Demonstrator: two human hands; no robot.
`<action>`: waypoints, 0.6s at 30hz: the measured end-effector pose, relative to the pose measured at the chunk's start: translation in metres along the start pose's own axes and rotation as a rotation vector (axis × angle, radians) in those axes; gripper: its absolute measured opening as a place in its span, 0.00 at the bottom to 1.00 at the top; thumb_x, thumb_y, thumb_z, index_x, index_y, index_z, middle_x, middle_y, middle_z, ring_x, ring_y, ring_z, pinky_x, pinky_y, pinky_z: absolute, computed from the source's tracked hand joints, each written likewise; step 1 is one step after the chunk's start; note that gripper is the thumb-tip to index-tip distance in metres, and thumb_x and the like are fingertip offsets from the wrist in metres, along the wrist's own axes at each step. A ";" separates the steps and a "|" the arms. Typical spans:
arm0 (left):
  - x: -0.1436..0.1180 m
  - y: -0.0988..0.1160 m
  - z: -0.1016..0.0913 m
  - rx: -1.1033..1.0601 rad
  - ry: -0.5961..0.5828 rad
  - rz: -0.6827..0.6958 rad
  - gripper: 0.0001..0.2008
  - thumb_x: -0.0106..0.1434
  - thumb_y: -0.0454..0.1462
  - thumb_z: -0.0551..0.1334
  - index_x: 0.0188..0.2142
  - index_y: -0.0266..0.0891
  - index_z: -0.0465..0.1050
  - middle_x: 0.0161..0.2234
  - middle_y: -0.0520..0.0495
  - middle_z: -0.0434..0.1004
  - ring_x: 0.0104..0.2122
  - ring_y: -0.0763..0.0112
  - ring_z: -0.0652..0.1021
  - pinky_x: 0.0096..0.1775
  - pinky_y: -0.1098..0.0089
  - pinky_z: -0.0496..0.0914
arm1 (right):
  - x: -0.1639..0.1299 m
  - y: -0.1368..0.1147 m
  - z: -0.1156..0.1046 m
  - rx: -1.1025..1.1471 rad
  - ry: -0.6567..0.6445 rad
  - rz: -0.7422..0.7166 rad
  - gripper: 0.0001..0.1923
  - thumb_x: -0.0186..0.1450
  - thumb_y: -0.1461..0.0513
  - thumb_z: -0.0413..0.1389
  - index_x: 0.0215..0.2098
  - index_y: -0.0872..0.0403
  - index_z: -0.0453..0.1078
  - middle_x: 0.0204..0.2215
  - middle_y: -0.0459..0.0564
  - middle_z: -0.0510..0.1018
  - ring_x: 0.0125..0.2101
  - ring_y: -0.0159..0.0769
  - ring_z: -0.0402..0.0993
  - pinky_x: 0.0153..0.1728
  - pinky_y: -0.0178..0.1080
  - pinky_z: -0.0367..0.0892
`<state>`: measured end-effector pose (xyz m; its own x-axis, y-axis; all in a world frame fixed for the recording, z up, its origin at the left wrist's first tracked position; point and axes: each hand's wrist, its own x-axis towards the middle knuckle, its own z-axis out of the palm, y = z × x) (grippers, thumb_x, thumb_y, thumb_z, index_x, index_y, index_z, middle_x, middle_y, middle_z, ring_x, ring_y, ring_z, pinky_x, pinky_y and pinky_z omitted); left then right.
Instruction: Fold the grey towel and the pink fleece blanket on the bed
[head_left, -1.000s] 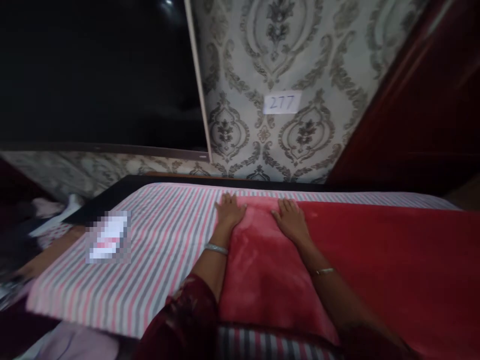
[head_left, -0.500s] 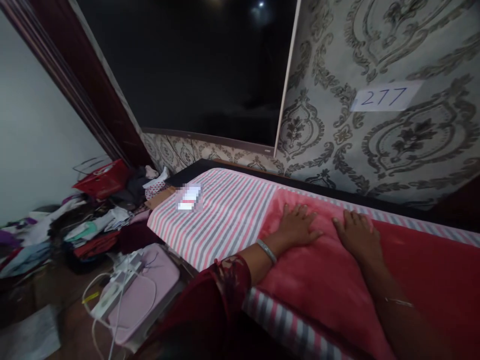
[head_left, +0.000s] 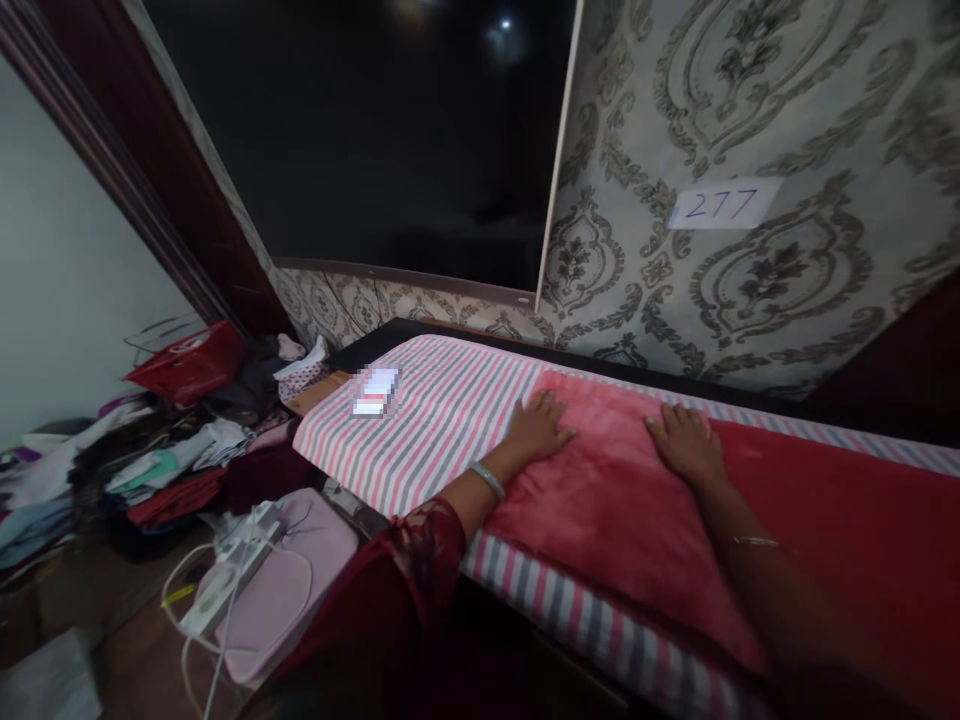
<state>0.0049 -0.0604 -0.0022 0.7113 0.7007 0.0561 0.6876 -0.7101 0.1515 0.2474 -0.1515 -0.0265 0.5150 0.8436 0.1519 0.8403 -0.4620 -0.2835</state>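
A plush red cloth (head_left: 600,510), perhaps a blanket, lies over a striped pink, grey and white sheet (head_left: 442,400) on a long low surface. My left hand (head_left: 538,425) rests flat at the cloth's left edge, fingers spread, with a bangle on the wrist. Farther right, my right hand (head_left: 684,440) presses flat on the same cloth, fingers apart. A deeper red part of the cloth stretches to the right of that hand. Neither hand grips anything.
A phone-like thing (head_left: 375,392), blurred out, lies on the sheet's left. A television (head_left: 360,150) and a paper marked 277 (head_left: 724,204) are on the wall behind. At left stand a pink box (head_left: 300,570) with a power strip (head_left: 232,570), piled clothes (head_left: 180,460) and a red basket (head_left: 187,358).
My left hand has slid left to the cloth's edge, widening the gap between my hands. My right hand remains flat on the cloth, and the view has shifted slightly.
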 end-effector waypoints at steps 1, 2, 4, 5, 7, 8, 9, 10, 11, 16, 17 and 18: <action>-0.001 -0.002 -0.005 -0.012 -0.029 -0.015 0.32 0.72 0.53 0.48 0.70 0.45 0.54 0.73 0.44 0.48 0.71 0.58 0.51 0.67 0.47 0.52 | -0.004 -0.005 -0.009 0.004 -0.038 0.026 0.32 0.74 0.53 0.36 0.68 0.61 0.59 0.68 0.66 0.58 0.69 0.56 0.50 0.61 0.65 0.56; -0.003 -0.003 -0.010 -0.023 -0.054 -0.034 0.31 0.72 0.52 0.49 0.70 0.45 0.55 0.73 0.44 0.48 0.71 0.56 0.51 0.66 0.46 0.52 | -0.010 -0.009 -0.017 0.007 -0.068 0.044 0.31 0.74 0.54 0.37 0.68 0.60 0.60 0.68 0.66 0.58 0.69 0.57 0.50 0.61 0.66 0.56; -0.007 0.001 -0.018 -0.022 -0.067 -0.062 0.30 0.72 0.50 0.49 0.69 0.42 0.57 0.72 0.39 0.49 0.71 0.50 0.51 0.66 0.41 0.51 | -0.028 -0.017 -0.028 -0.004 -0.077 0.030 0.29 0.74 0.54 0.40 0.68 0.59 0.60 0.69 0.66 0.57 0.69 0.59 0.49 0.61 0.68 0.53; -0.011 0.006 -0.020 -0.014 -0.056 -0.051 0.30 0.72 0.50 0.49 0.69 0.39 0.57 0.72 0.36 0.48 0.71 0.48 0.50 0.66 0.40 0.49 | -0.039 -0.019 -0.030 -0.011 -0.065 0.003 0.29 0.74 0.54 0.42 0.69 0.56 0.59 0.70 0.63 0.55 0.69 0.57 0.48 0.62 0.66 0.52; -0.022 0.015 -0.018 0.003 -0.036 0.055 0.31 0.72 0.51 0.50 0.69 0.39 0.56 0.73 0.37 0.46 0.72 0.48 0.47 0.67 0.41 0.45 | -0.064 -0.022 -0.027 -0.024 -0.043 -0.047 0.29 0.73 0.53 0.45 0.70 0.50 0.57 0.71 0.57 0.53 0.70 0.53 0.45 0.66 0.62 0.47; -0.029 0.019 -0.014 0.008 -0.037 0.134 0.32 0.72 0.52 0.50 0.70 0.42 0.55 0.73 0.39 0.45 0.72 0.50 0.46 0.67 0.42 0.43 | -0.077 -0.021 -0.022 -0.029 -0.031 -0.079 0.30 0.73 0.52 0.47 0.71 0.48 0.56 0.72 0.54 0.52 0.71 0.52 0.44 0.67 0.61 0.44; -0.037 0.022 -0.010 0.011 -0.044 0.211 0.32 0.71 0.53 0.51 0.71 0.45 0.53 0.73 0.42 0.44 0.72 0.51 0.46 0.68 0.42 0.42 | -0.089 -0.020 -0.017 -0.034 -0.020 -0.107 0.31 0.73 0.51 0.48 0.71 0.48 0.55 0.72 0.53 0.51 0.71 0.52 0.43 0.67 0.61 0.42; -0.044 0.023 -0.005 0.013 -0.058 0.268 0.33 0.71 0.53 0.52 0.71 0.49 0.52 0.74 0.45 0.43 0.72 0.52 0.46 0.68 0.42 0.41 | -0.099 -0.019 -0.012 -0.036 -0.011 -0.133 0.31 0.72 0.51 0.49 0.72 0.48 0.55 0.72 0.53 0.51 0.71 0.52 0.42 0.68 0.61 0.40; -0.051 0.024 0.000 0.018 -0.070 0.294 0.33 0.70 0.53 0.52 0.71 0.51 0.51 0.74 0.47 0.43 0.72 0.52 0.45 0.68 0.43 0.40 | -0.107 -0.017 -0.008 -0.038 -0.006 -0.148 0.32 0.72 0.50 0.49 0.72 0.47 0.55 0.72 0.52 0.51 0.71 0.52 0.42 0.68 0.60 0.38; -0.060 0.023 0.011 0.042 -0.060 0.283 0.33 0.70 0.52 0.54 0.71 0.51 0.51 0.74 0.48 0.43 0.72 0.52 0.46 0.69 0.45 0.39 | -0.119 -0.010 -0.004 -0.049 -0.013 -0.149 0.31 0.73 0.50 0.48 0.72 0.47 0.55 0.72 0.50 0.50 0.71 0.50 0.41 0.69 0.57 0.36; -0.059 0.022 0.010 0.043 -0.054 0.283 0.33 0.70 0.52 0.54 0.71 0.51 0.51 0.74 0.48 0.43 0.72 0.52 0.47 0.69 0.46 0.39 | -0.117 -0.009 -0.005 -0.050 -0.013 -0.150 0.31 0.73 0.50 0.48 0.72 0.46 0.54 0.72 0.49 0.50 0.71 0.50 0.41 0.69 0.57 0.36; -0.059 0.021 0.008 0.045 -0.051 0.275 0.33 0.70 0.52 0.54 0.71 0.51 0.51 0.74 0.48 0.43 0.72 0.53 0.47 0.69 0.46 0.39 | -0.116 -0.009 -0.005 -0.048 -0.012 -0.151 0.31 0.73 0.50 0.48 0.72 0.46 0.54 0.72 0.49 0.50 0.71 0.50 0.41 0.69 0.57 0.36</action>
<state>-0.0219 -0.1170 -0.0101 0.8776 0.4778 0.0387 0.4729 -0.8761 0.0934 0.1809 -0.2468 -0.0368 0.3806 0.9074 0.1782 0.9153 -0.3421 -0.2128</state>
